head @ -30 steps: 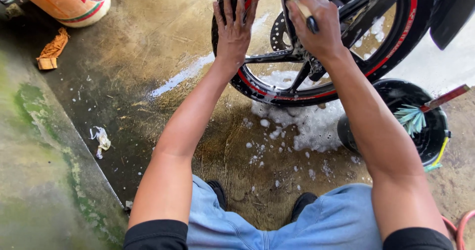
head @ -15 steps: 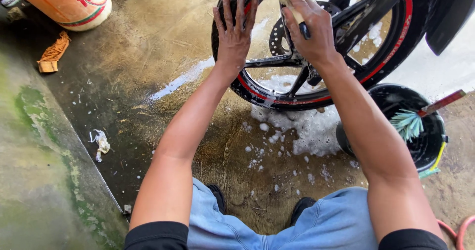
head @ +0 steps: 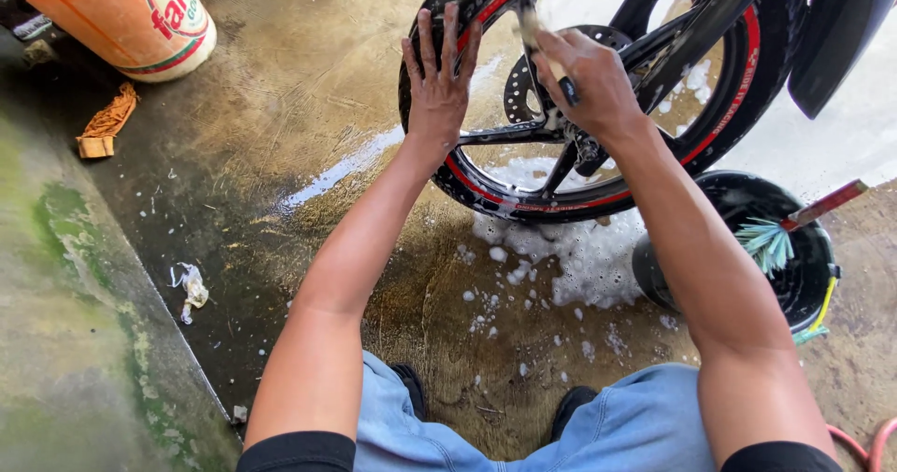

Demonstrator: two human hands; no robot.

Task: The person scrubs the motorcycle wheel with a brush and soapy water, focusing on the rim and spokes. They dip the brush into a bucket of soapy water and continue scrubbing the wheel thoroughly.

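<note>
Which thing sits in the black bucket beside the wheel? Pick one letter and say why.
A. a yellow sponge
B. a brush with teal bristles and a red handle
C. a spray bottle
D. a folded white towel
B: the black bucket to the right of the motorcycle wheel holds a brush whose teal bristles sit inside while its red handle sticks out over the rim; no sponge, towel or bottle shows in it.

Black motorcycle wheel with red rim stripe (head: 598,201): top cut off by frame edge. Right hand (head: 589,84) hides most of the small brush's handle (head: 534,25). Orange plastic bucket (head: 131,19) cropped at top.
</note>
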